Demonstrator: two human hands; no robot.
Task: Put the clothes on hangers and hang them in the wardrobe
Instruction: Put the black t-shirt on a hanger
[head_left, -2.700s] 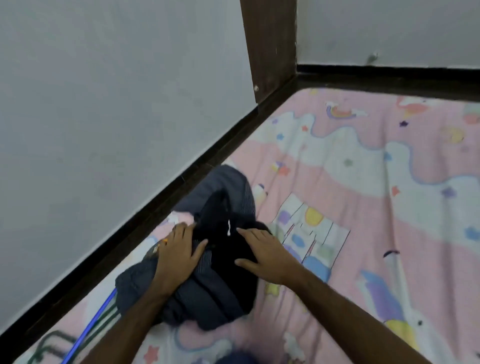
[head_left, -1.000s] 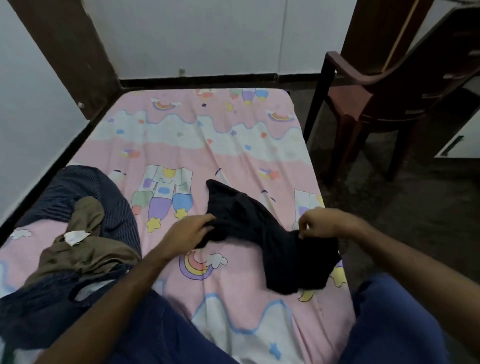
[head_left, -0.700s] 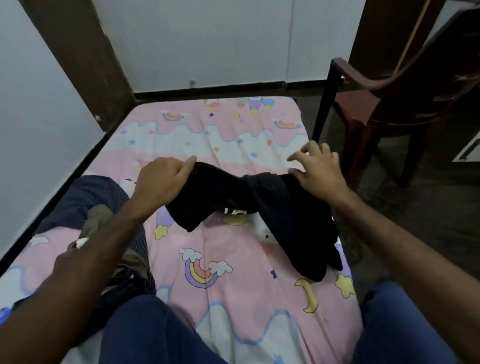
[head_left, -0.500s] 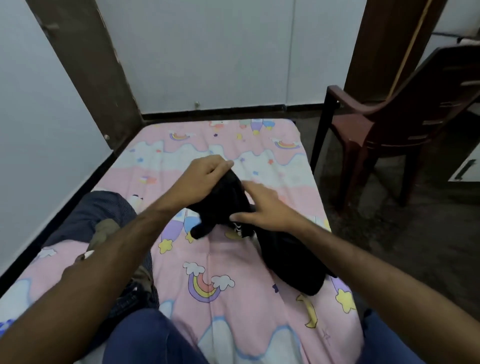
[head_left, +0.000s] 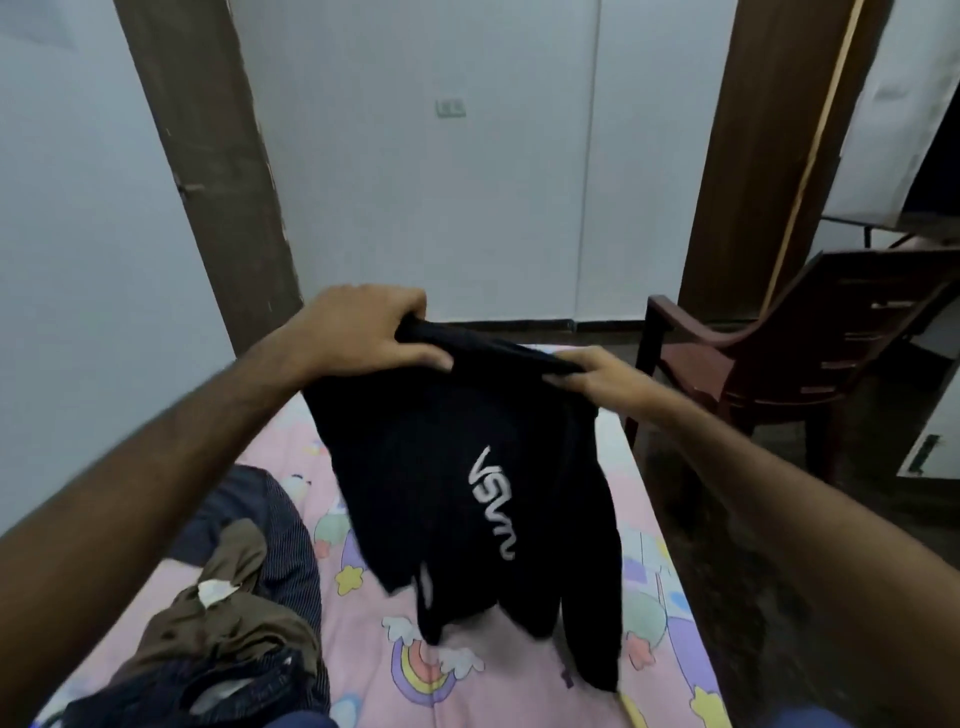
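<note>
Gripping soft black shirt by its top edge, left hand, right hand, fabric hanging limp.

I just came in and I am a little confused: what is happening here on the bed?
A person is holding up a black garment with white lettering, left hand and right hand gripping its top edge above the bed. More clothes lie piled at the left. No hanger is visible, so nothing is hung yet.
</note>
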